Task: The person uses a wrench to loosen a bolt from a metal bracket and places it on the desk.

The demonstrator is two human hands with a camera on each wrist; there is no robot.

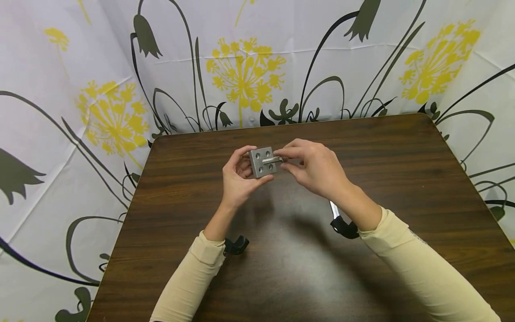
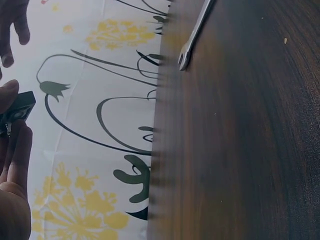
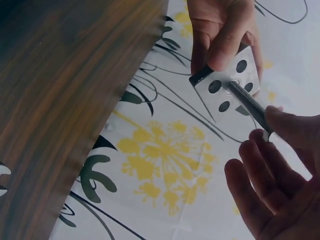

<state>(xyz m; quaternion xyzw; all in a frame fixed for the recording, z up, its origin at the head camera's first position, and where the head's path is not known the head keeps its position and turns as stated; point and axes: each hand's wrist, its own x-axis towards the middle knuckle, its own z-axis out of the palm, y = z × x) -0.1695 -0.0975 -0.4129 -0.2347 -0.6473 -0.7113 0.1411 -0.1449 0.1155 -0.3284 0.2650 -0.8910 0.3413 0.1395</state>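
Note:
My left hand (image 1: 237,179) grips a grey metal block (image 1: 255,170) by its edges, above the table. The block is square, with several round holes near its corners. My right hand (image 1: 318,167) pinches a threaded bolt (image 3: 248,104) near its head, between thumb and index finger. The bolt's far end meets the middle of the block's face; how deep it sits I cannot tell. In the right wrist view, the other right fingers (image 3: 255,175) are spread loosely. At the left edge of the left wrist view, the block (image 2: 24,105) shows between the left thumb and fingers.
A wrench (image 2: 192,42) lies on the dark wooden table (image 1: 181,197), partly hidden behind my right forearm in the head view. Black wrist mounts (image 1: 236,246) stick out from both sleeves. A flower-patterned curtain (image 1: 257,58) hangs behind the table and along its sides.

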